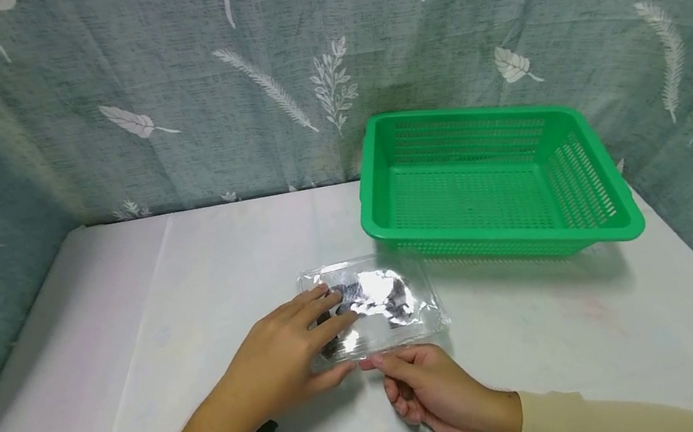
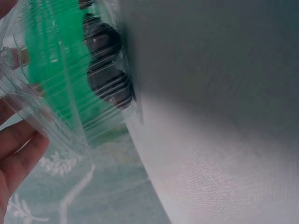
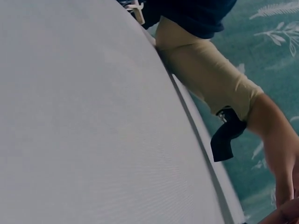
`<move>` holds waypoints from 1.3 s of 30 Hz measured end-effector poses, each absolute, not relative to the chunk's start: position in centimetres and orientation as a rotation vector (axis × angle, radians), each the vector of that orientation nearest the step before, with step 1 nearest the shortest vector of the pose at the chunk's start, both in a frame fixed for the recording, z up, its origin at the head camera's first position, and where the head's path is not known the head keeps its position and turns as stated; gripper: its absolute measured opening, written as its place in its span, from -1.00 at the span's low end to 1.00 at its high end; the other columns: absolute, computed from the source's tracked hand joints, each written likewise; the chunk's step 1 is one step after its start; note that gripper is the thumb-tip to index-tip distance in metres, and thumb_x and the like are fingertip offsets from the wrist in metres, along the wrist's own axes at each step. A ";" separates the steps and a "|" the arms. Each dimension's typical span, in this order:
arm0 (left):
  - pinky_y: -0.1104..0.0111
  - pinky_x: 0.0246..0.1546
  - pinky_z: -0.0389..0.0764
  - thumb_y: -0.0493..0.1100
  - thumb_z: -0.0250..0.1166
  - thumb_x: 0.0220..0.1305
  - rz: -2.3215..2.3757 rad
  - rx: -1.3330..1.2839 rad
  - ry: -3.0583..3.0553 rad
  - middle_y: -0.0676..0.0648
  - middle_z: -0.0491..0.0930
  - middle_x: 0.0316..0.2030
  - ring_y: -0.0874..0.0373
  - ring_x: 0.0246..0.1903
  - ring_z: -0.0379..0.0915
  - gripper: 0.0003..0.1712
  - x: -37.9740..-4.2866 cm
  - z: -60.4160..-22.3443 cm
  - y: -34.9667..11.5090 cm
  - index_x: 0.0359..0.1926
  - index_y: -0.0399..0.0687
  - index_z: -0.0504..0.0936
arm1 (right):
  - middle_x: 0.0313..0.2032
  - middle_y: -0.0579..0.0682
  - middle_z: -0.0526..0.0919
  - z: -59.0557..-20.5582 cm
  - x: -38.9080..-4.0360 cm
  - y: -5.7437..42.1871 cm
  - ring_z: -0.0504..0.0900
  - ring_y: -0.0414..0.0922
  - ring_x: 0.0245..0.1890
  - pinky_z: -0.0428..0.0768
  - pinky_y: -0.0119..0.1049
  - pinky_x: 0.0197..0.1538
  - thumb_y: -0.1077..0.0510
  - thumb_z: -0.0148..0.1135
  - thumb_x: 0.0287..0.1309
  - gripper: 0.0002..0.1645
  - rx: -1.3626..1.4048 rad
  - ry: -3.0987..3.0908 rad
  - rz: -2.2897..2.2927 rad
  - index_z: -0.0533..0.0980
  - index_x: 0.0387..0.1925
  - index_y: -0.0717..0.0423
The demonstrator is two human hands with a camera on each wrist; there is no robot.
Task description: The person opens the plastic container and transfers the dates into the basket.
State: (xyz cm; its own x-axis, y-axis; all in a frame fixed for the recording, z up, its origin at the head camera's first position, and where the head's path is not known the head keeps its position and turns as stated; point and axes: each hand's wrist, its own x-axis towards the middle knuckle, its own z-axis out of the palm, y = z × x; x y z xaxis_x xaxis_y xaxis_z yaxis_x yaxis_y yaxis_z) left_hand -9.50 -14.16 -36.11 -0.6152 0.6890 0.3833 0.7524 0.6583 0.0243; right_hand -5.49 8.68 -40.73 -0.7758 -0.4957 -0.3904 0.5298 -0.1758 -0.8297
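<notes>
A clear plastic clamshell box (image 1: 427,309) lies on the white table, glare covering much of its lid. Several dark, rounded things (image 2: 110,65) show through its wall in the left wrist view; their kind is unclear. My left hand (image 1: 295,343) rests on the box's left part, fingers spread and fairly straight, thumb by the front edge. At the middle of that front edge, my right hand (image 1: 434,392) pinches a small red tab (image 1: 367,364) between thumb and forefinger, its other fingers curled. Only a bit of the right hand's fingers (image 3: 282,214) appears in the right wrist view.
Behind the box and to the right stands a green plastic basket (image 1: 475,225) with slotted walls. A leaf-patterned curtain (image 1: 193,81) hangs along the back and sides of the table (image 1: 114,346). A black strap (image 3: 224,140) dangles from the left wrist.
</notes>
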 end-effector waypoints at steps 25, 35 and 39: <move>0.10 0.20 0.61 0.21 0.49 0.03 -0.197 -1.147 -2.505 -0.16 0.64 0.14 -0.12 0.23 0.52 -0.36 -9.6 -36.4 -14.1 0.10 0.02 0.70 | -0.63 -0.23 0.52 -41.1 -5.8 7.5 0.40 -0.40 -0.71 0.36 -0.61 -0.67 0.04 0.23 0.34 -0.49 0.067 1.435 -2.038 0.56 0.10 0.40; 0.13 0.13 0.66 0.22 0.50 0.02 -0.154 -1.163 -2.449 -0.12 0.68 0.07 -0.09 0.17 0.57 -0.37 -9.6 -36.2 -13.9 0.07 0.01 0.71 | -0.64 -0.22 0.51 -41.1 -5.8 7.5 0.39 -0.39 -0.71 0.35 -0.60 -0.68 0.04 0.24 0.33 -0.51 0.069 1.447 -2.035 0.58 0.06 0.40; 0.24 -0.05 0.72 0.17 0.55 -0.01 -0.230 -1.197 -2.462 -0.02 0.63 -0.04 0.05 0.02 0.58 -0.41 -9.7 -35.8 -14.2 0.02 0.02 0.69 | -0.63 -0.22 0.51 -41.1 -5.8 7.5 0.38 -0.39 -0.70 0.36 -0.61 -0.67 0.04 0.23 0.34 -0.50 0.061 1.447 -2.038 0.57 0.08 0.40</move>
State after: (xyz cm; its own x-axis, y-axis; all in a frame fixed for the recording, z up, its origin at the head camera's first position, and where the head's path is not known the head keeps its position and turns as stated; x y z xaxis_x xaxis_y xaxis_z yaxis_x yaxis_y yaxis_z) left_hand -9.70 -14.20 -35.81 -0.5580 0.7188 0.4147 0.7832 0.6213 -0.0230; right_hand -5.81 7.53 -41.09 -0.8001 -0.4624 -0.3820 0.5131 -0.1978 -0.8352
